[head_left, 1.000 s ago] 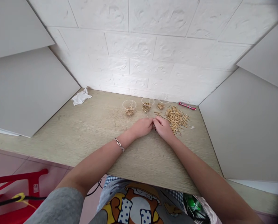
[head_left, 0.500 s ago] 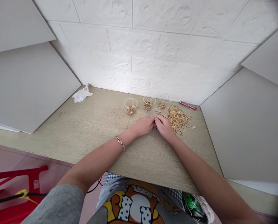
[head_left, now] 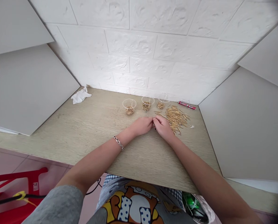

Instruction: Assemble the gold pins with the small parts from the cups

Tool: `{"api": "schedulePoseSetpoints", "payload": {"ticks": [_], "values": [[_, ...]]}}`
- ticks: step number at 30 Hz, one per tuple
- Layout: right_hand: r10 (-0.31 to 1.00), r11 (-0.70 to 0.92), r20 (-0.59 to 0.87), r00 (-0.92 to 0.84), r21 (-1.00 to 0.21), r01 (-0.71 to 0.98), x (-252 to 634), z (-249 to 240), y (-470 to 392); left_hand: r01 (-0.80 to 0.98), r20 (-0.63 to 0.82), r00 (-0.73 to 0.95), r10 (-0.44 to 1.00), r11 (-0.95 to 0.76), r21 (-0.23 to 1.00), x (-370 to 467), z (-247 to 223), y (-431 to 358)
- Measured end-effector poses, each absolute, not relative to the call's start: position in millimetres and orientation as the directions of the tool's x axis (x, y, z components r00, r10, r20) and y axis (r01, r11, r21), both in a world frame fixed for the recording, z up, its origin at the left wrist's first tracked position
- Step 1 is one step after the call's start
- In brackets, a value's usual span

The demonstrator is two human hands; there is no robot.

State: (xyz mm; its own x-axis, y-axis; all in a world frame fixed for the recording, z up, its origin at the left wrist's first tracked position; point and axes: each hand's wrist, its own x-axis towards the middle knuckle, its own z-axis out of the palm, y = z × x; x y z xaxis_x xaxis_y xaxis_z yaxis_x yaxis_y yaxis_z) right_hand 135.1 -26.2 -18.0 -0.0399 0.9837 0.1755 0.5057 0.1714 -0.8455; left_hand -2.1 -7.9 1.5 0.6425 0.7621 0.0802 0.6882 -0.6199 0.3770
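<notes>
Both hands are held curled, fingertips pressed together just right of the frame's centre: the left hand [head_left: 142, 126] and the right hand [head_left: 161, 127] meet knuckle to knuckle, and something small appears to be pinched between them, though whatever is gripped is hidden by the fingers and cannot be told for certain. The likeliest piece is one of the thin golden pins, whose loose pile [head_left: 176, 116] is spread on the wooden table [head_left: 87, 130] just right of and above the right hand, nearly touching it. Such pins are judged to be very light, stiff and smooth, so they are apt to slip or roll; a single one is best taken by its shaft between thumb and forefinger tips, lifted off the pile's edge rather than dug from its middle. Above the hands, three clear plastic cups are set in a row: the left cup [head_left: 129, 106], the middle cup [head_left: 147, 103] and the right cup [head_left: 163, 102], each with a small heap of golden bits at the bottom. The cups are judged thin and easily tipped. A crumpled white tissue [head_left: 80, 96] is seen in the upper left of the table, and a red tube [head_left: 186, 105] lies at the wall beyond the pile.
</notes>
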Motion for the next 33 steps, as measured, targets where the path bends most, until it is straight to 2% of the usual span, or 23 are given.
{"api": "schedulePoseSetpoints", "payload": {"ticks": [33], "values": [[0.972, 0.226, 0.226, -0.062, -0.833, 0.505, 132.8, -14.5, -26.9, 0.691, 0.093, 0.637, 0.766, -0.620, 0.372, -4.6, -0.2, -4.9]]}}
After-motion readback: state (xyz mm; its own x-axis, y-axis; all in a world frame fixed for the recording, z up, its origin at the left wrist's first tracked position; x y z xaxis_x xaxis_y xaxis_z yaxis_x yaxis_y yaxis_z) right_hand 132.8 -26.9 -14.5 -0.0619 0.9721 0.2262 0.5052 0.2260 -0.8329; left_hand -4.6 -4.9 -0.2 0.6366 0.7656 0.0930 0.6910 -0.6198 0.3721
